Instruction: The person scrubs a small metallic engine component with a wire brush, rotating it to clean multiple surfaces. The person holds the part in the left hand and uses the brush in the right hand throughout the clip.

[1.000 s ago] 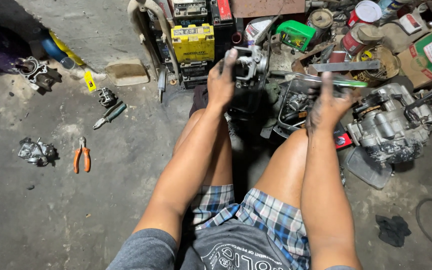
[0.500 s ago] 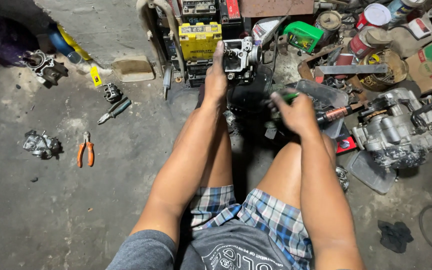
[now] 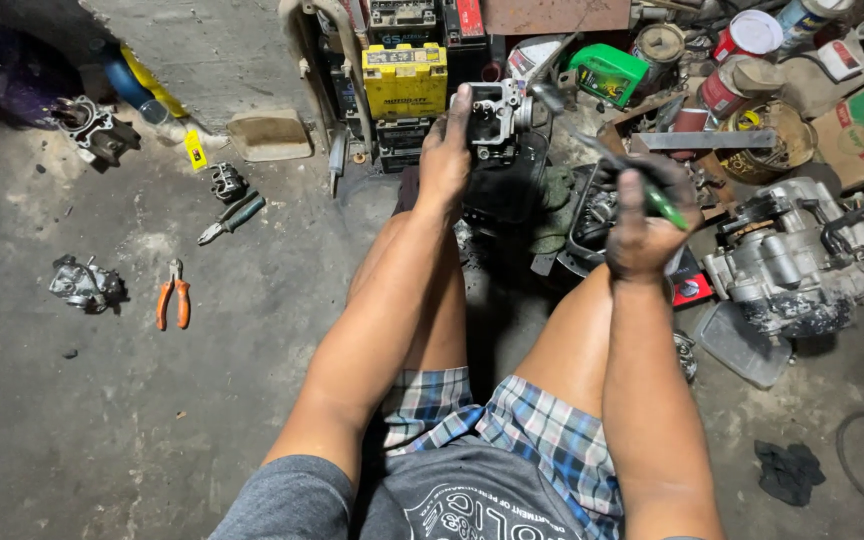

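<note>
The left hand (image 3: 445, 150) is gripping the metal carburettor (image 3: 497, 110) up in front of the yellow battery (image 3: 405, 80), while the right hand (image 3: 642, 225), fist closed, is angling a green-handled screwdriver (image 3: 602, 150) toward it; steadying the part firmly and seating the tip squarely looks wise.

pliers (image 3: 173, 306) left of legs, engine (image 3: 787, 268) right

Two hands, left (image 3: 444, 160) and right (image 3: 642, 235); one yellow battery (image 3: 405, 80); two pliers (image 3: 173, 302) (image 3: 231, 217); one green bottle (image 3: 607, 73); one engine (image 3: 787, 262); perhaps three cans (image 3: 747, 36), half hidden.
</note>
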